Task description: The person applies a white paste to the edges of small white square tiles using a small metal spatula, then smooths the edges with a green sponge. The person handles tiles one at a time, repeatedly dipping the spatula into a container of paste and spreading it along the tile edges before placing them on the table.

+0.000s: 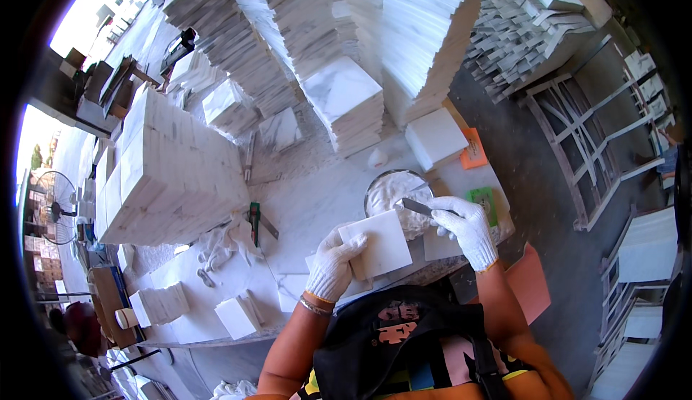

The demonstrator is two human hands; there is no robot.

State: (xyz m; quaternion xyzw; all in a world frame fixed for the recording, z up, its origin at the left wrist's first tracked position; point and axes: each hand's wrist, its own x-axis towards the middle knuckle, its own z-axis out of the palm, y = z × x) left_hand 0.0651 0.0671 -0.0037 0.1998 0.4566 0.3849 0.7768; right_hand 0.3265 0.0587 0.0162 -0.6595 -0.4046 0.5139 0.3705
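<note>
In a white knit glove, my left hand (pixel 333 266) grips a square white marble tile (pixel 386 243) by its left edge, with the thumb on its face. My right hand (pixel 468 230), gloved alike, is closed round a putty knife (pixel 417 206). The knife's metal blade points left over a round bowl (pixel 367 200) of white paste (pixel 393 189). The bowl stands on the table just beyond the tile. More flat tile pieces (pixel 292 290) lie under and beside my left hand.
Tall marble tile stacks (pixel 425 32) line the table's far side; a large block of tiles (pixel 169 173) stands left. Nearby are a green-handled tool (pixel 254 220), a crumpled cloth (pixel 229 243), a green packet (pixel 481 202) and an orange pad (pixel 473 149). Metal racks (pixel 584 148) stand at right.
</note>
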